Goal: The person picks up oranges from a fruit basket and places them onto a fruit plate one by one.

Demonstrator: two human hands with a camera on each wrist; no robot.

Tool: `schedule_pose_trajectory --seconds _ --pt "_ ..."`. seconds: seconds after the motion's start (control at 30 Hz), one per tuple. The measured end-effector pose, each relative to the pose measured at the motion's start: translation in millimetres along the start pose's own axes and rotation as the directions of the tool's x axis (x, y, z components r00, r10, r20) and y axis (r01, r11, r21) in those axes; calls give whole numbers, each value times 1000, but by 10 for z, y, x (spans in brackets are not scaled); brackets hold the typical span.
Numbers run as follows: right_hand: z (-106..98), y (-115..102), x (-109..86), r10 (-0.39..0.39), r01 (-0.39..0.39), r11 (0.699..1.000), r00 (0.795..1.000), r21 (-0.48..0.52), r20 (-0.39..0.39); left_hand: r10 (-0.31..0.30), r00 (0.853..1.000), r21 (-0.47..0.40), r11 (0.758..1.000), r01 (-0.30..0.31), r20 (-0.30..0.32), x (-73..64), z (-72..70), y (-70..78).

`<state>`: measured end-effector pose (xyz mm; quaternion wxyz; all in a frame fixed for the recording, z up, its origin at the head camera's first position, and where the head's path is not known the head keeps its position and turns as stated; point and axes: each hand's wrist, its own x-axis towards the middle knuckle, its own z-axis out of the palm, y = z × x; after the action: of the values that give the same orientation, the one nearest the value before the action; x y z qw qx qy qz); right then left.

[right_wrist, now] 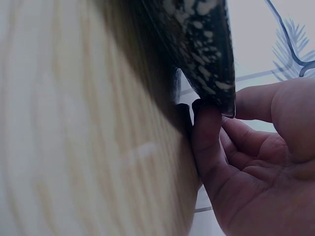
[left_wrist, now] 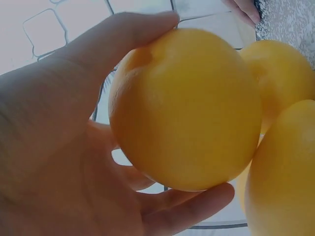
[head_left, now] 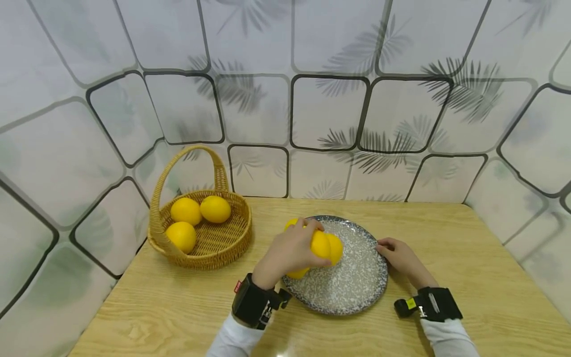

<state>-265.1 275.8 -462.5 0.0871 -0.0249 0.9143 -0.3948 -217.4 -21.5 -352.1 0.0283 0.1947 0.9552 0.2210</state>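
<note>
My left hand (head_left: pixel 292 248) is over the left part of a round speckled grey plate (head_left: pixel 357 277) with a dark rim. It grips a smooth, round yellow fruit (left_wrist: pixel 187 108), thumb on one side and fingers curled round the other. More yellow fruits (head_left: pixel 335 249) lie close around the held one, partly hidden by the hand in the head view; the left wrist view shows them crowded beside it. On the plate's right side, my right hand (head_left: pixel 403 259) pinches the rim (right_wrist: pixel 216 83) between thumb and finger.
A wicker basket (head_left: pixel 236 250) with a tall arched handle stands at the back left, holding three yellow fruits (head_left: pixel 215 209). The wooden table (head_left: pixel 446 233) meets patterned wall covering (head_left: pixel 325 114) at the back and sides.
</note>
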Motion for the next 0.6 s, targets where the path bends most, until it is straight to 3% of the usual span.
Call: schedule_pose_trajectory --seconds 0.4,0.6 --pt "8 19 15 -8 8 1000 1000 -18 -7 65 995 51 996 -69 75 -46 6 45" --pt "-7 3 12 -7 7 1000 1000 -26 -8 151 969 58 985 -165 194 -44 34 41"
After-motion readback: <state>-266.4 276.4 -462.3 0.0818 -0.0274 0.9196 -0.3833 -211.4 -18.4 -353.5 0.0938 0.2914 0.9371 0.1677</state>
